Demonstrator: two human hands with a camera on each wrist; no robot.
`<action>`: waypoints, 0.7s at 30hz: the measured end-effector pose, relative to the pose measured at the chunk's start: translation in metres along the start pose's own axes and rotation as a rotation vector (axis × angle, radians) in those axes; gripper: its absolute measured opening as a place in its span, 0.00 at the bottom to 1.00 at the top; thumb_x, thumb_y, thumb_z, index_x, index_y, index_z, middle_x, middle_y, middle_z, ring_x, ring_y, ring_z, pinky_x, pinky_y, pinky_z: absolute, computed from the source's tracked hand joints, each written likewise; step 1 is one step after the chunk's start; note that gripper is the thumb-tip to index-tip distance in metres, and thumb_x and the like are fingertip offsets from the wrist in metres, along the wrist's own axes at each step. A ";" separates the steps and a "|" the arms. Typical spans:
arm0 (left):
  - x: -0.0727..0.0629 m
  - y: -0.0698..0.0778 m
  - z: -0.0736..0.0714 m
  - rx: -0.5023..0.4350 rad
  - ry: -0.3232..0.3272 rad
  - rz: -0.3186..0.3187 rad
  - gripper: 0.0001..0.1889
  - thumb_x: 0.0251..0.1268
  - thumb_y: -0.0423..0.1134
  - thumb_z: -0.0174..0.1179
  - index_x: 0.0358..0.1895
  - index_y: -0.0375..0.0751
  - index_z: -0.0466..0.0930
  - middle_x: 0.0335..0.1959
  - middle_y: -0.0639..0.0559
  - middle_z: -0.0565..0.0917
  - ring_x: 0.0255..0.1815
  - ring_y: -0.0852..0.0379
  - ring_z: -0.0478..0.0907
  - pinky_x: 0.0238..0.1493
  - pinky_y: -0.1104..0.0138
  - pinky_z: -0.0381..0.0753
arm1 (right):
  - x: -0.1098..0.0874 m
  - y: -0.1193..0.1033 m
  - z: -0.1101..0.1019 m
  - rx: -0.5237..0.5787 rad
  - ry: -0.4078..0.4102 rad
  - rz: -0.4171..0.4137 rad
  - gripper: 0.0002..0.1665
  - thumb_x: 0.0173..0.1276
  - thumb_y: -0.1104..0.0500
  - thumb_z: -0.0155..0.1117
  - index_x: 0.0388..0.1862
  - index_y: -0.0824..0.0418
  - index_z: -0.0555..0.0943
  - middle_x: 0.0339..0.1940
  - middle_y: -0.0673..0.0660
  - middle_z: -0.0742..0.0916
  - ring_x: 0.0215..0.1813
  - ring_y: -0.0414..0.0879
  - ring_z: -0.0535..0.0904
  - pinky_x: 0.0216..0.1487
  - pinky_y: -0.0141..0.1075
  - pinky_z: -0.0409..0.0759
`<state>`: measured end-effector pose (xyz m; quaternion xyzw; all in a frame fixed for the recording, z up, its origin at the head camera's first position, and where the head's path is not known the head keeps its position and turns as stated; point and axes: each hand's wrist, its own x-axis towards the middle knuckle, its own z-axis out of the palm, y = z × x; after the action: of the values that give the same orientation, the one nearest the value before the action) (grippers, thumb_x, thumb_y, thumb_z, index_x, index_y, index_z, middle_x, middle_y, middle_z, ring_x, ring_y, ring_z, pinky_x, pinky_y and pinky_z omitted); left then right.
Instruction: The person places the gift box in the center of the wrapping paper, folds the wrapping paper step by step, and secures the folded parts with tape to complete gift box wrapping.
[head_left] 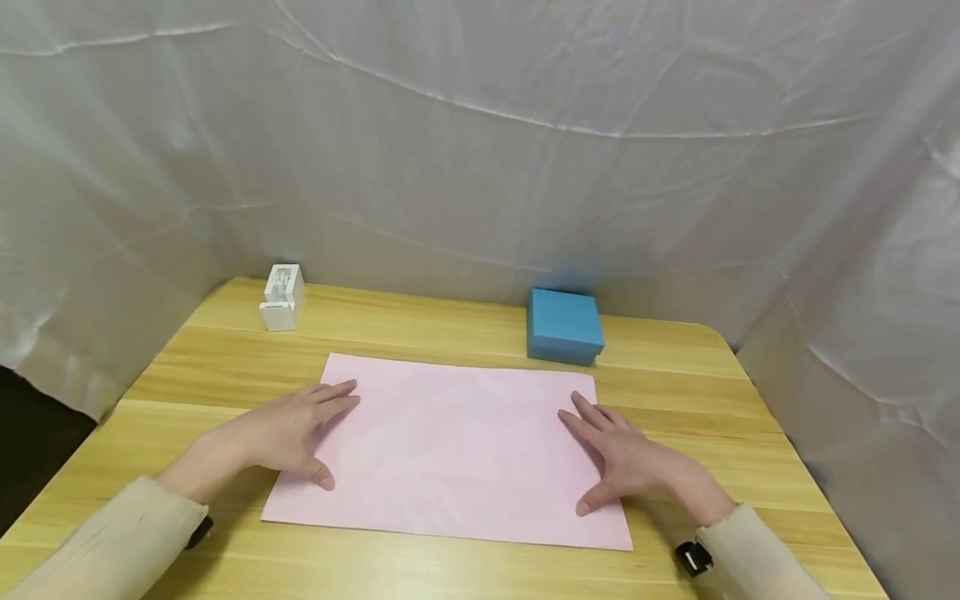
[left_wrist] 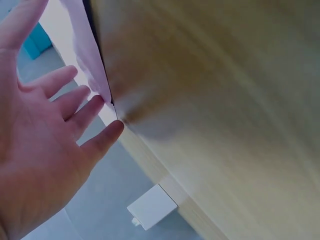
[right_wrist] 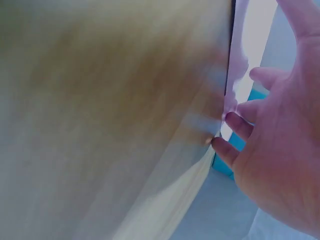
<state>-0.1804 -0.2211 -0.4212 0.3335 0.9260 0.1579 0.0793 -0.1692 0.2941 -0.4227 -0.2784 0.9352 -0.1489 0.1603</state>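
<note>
We see a pink sheet [head_left: 457, 450] lying flat near the middle of the table, its longer edges running from left to right and its nearer edge facing the person. We find the left hand [head_left: 288, 429] over its left side, fingers spread and thumb held apart, gripping nothing; the right hand [head_left: 628, 460] mirrors it over the right side, also spread and gripping nothing. From the wrist views we make out fingertips at the side edges of the sheet, but we cannot tell how firmly they press. We judge the step in hand to be steadying or squaring the sheet between both hands, with neither hand lifting it. For any next move, we think the sheet calls for even, light contact on both sides, since a stronger push from one hand could skew or wrinkle it. Around it we have the bare wood of the table [head_left: 420, 325]. Just beyond the far edge, near its right corner, we see a blue box [head_left: 565, 321], apart from the sheet; farther off, past the far left corner, a white holder [head_left: 282, 297] with something clear inside stands near the table's back edge. Behind everything we see a grey curtain [head_left: 480, 167] hanging in creases.
</note>
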 end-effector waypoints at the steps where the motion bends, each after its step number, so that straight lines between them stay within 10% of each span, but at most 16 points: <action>1: 0.001 0.000 -0.001 -0.003 -0.007 -0.008 0.62 0.37 0.71 0.78 0.75 0.33 0.69 0.79 0.34 0.63 0.74 0.24 0.64 0.69 0.34 0.66 | 0.001 0.000 -0.001 -0.014 -0.006 0.016 0.78 0.43 0.23 0.79 0.85 0.57 0.57 0.87 0.65 0.49 0.81 0.72 0.50 0.72 0.75 0.52; 21: 0.006 0.005 -0.004 -0.027 0.034 -0.004 0.59 0.42 0.71 0.76 0.75 0.35 0.70 0.79 0.35 0.65 0.75 0.27 0.63 0.70 0.32 0.64 | -0.005 0.008 0.001 0.029 0.051 0.004 0.75 0.49 0.22 0.76 0.86 0.56 0.55 0.87 0.63 0.51 0.82 0.72 0.46 0.72 0.76 0.51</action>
<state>-0.1828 -0.2150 -0.4158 0.3278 0.9257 0.1757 0.0682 -0.1686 0.3026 -0.4255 -0.2702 0.9373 -0.1692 0.1406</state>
